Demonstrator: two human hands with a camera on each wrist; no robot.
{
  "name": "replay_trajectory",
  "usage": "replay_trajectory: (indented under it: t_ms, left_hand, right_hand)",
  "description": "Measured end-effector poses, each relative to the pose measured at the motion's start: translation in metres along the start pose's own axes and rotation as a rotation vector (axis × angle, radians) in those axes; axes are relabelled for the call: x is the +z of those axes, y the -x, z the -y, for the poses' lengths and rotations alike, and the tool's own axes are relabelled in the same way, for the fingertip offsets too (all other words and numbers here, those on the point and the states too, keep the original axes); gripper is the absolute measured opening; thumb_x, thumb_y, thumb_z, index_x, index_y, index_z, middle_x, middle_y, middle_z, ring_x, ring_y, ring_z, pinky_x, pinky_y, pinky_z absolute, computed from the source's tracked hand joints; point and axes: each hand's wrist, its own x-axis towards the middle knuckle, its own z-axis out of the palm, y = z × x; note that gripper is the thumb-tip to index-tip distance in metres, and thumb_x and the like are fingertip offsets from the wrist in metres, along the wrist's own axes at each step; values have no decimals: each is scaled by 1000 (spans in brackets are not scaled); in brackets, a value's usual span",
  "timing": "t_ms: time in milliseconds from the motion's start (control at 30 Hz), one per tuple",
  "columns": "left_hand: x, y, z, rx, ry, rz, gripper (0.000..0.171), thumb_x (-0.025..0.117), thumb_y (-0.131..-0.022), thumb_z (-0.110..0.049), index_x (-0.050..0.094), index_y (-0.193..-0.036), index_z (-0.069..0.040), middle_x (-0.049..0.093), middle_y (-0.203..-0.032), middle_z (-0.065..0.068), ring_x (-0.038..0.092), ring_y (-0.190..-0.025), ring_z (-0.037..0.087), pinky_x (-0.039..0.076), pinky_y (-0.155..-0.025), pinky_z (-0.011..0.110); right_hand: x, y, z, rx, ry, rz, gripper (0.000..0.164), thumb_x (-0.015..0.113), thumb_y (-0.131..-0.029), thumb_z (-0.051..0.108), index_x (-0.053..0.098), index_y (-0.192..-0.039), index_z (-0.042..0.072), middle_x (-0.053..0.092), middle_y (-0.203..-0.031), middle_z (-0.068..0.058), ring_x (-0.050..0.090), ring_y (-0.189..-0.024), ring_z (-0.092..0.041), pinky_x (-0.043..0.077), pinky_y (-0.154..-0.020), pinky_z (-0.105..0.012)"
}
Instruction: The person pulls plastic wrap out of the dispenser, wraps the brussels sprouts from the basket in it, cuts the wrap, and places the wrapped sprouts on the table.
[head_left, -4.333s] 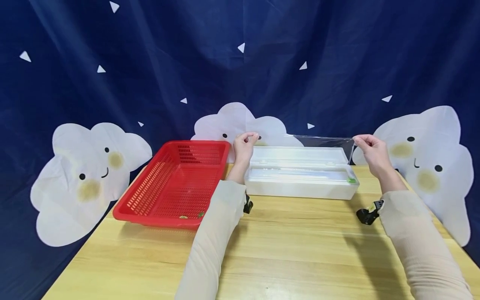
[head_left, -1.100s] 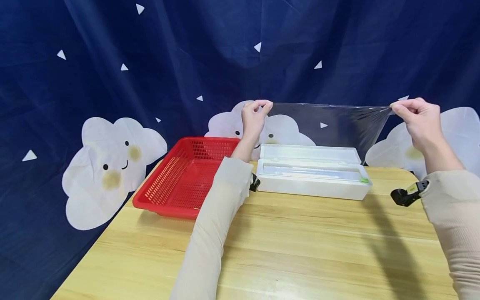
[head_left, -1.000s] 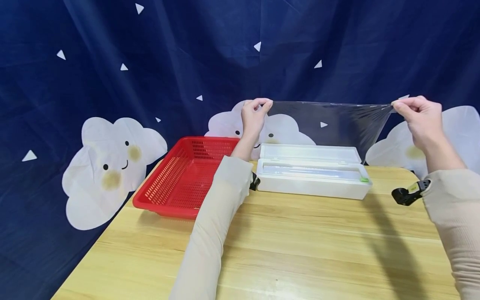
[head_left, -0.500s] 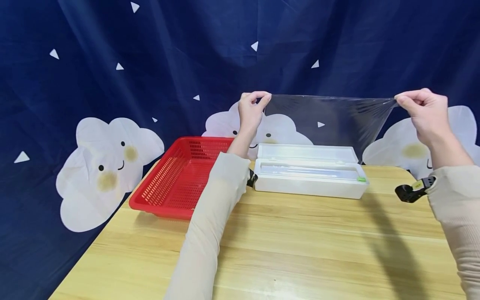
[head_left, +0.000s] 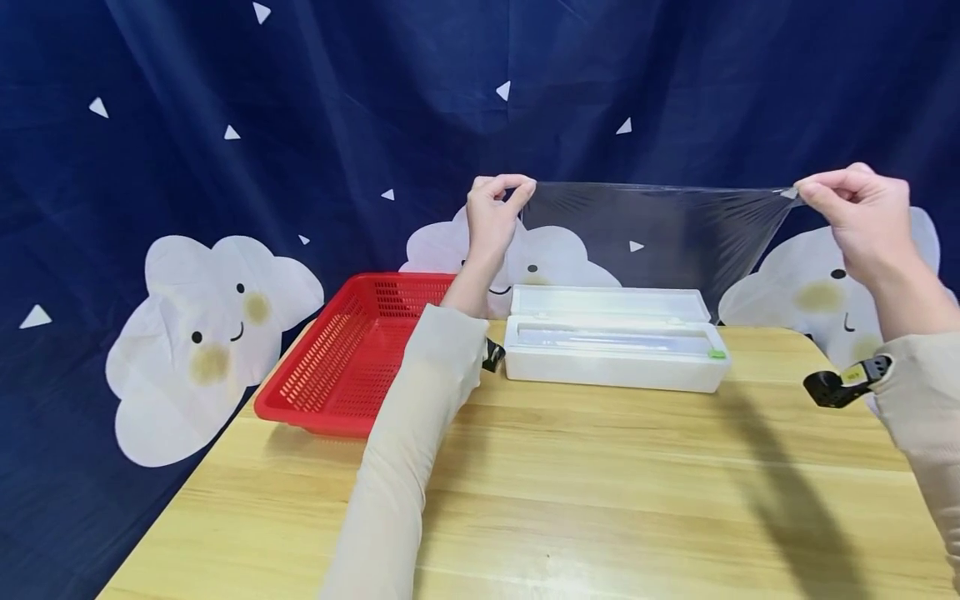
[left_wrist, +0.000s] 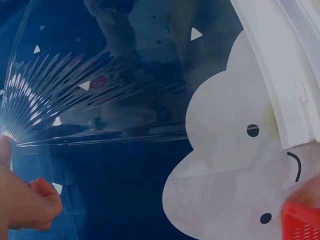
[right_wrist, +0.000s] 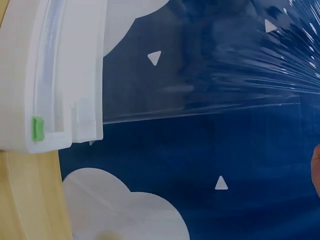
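A sheet of clear plastic wrap (head_left: 630,225) stretches upright between my two hands and runs down behind the raised lid of a white wrap dispenser box (head_left: 611,368). My left hand (head_left: 491,212) pinches its upper left corner between thumb and fingertips. At the upper right corner, my right hand (head_left: 862,212) pinches the film, and creases fan out from the grip. Similar creases spread from the left thumb in the left wrist view. A small green slider (right_wrist: 38,128) sits at the right end of the dispenser's front edge.
A red perforated plastic basket (head_left: 318,421) stands left of the dispenser, partly hidden by my left sleeve. Both rest on a light wooden table (head_left: 600,483). Behind hangs a dark blue curtain (head_left: 420,83) with white clouds and triangles.
Both hands have risen, drawing more film up from the dispenser, and the right hand has shifted further right. The dispenser and basket stay in place on the table.
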Motion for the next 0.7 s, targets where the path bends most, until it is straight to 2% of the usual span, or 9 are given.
replay_trajectory:
  t_ms: [167,400,533,600,667,700]
  left_hand:
    - [-6,0,-5,25,-1,4,15,69,-80,-9,70,-90,3,50,-80,0,40,-79,2,31,-76,12]
    - [-15,5,-12,55,2,9,15,69,-79,-8,70,-88,4,52,-80,3,42,-80,3,33,-77,14]
    - [-22,15,-13,49,3,32,14,69,-79,-9,70,-88,2,49,-79,-2,42,-82,6,31,-72,14]
    - [-26,22,-14,68,-13,48,14,70,-79,-10,70,-88,2,47,-78,-5,41,-83,7,32,-68,15]
    - [-31,30,-15,90,-23,71,14,70,-79,-10,70,-87,2,48,-79,-4,41,-84,7,32,-64,15]
    - [-34,36,-16,102,-27,86,15,70,-79,-10,70,-87,3,48,-79,-2,41,-84,7,33,-62,16]
  right_hand:
    - [0,0,9,17,86,20,15,65,-78,-8,74,-78,5,48,-67,1,40,-65,-6,38,-57,-8]
    - [-1,8,20,22,279,40,20,61,-82,-4,74,-80,11,48,-71,4,37,-64,-6,35,-56,-8]
    - [-3,20,22,-22,310,53,22,60,-82,-7,74,-83,9,49,-70,4,38,-64,-5,36,-56,-7]
    - [-5,28,23,-44,324,52,21,59,-81,-9,74,-84,6,50,-69,4,40,-64,-4,37,-56,-7]
    - [-8,37,25,-62,355,54,22,60,-81,-8,74,-85,8,50,-68,6,40,-64,-3,35,-56,-6]
    - [-10,42,25,-80,342,57,20,61,-81,-9,74,-85,5,52,-68,6,42,-64,-3,36,-57,-6]
